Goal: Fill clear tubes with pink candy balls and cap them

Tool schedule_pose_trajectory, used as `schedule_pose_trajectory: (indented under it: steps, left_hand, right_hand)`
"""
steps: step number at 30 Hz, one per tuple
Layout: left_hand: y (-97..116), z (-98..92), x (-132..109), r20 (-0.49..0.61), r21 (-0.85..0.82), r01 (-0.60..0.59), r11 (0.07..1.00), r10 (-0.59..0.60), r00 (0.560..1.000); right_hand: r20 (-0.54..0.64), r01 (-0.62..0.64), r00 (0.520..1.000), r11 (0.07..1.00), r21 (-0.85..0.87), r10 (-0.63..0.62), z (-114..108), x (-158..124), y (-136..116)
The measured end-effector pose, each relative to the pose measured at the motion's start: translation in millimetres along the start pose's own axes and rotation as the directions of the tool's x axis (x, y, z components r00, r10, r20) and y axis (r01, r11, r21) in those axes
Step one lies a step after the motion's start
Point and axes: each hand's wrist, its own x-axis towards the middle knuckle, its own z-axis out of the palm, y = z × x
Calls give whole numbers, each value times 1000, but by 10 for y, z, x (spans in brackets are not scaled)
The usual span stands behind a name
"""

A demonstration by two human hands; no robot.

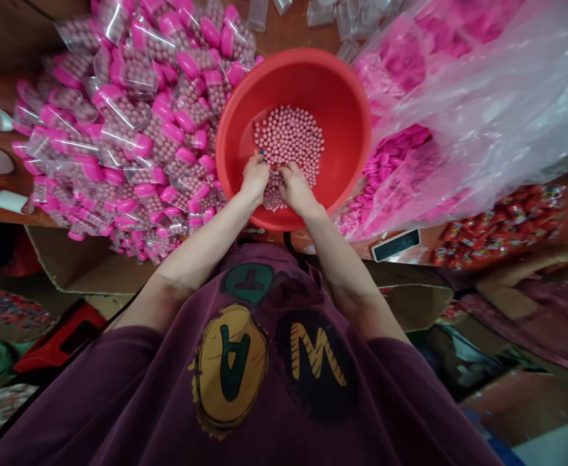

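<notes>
Both my hands are inside a red basin (346, 116) that holds a heap of small pink balls (293, 133). My left hand (256, 178) is at the heap's near left edge, its fingers curled closed. A tiny teal and orange bit (260, 152) shows at its fingertips; what it belongs to is too small to tell. Close beside it, my right hand (294, 186) reaches into the near side of the balls with its fingers bent together. Whatever is between those fingers is hidden.
Clear jars with pink lids (133, 116), filled with balls, are piled left of the basin. On the right, a plastic bag (458, 103) covers loose pink lids (395, 155). A phone (396, 245), red wrapped packets (502, 223) and another person's arm (531, 272) lie farther right. Clear empty containers (346, 16) stand behind.
</notes>
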Motion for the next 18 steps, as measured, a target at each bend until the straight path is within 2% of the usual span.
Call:
schedule_pose_trajectory:
  steps: [2,4,6,9,11,14,18]
  left_hand:
    - [114,-77,-78,-48,-87,86,993,-90,995]
    - [235,-133,-201,-56,-129,79,989,-86,995]
    - [335,-135,-344,26,-126,45,991,-42,999]
    - [438,-56,-526,184,-166,64,984,-33,982]
    - [489,-15,-598,200,-217,73,974,-29,979]
    - [569,-45,-652,240,-238,85,968,-26,970]
    - [690,-169,-710,412,-225,156,962,-51,910]
  right_hand:
    - [-57,-6,998,986,166,16,16,-58,-20]
    - [-133,-26,989,953,303,70,33,-112,-31]
    - [-195,-33,973,916,400,120,67,-166,-67]
    - [-245,-22,954,852,523,174,111,-260,-148]
    - [-238,1,957,814,581,169,79,-344,-178]
    - [-222,28,966,806,591,130,-118,-497,-172]
    - [-292,82,953,855,512,83,-556,-663,-201]
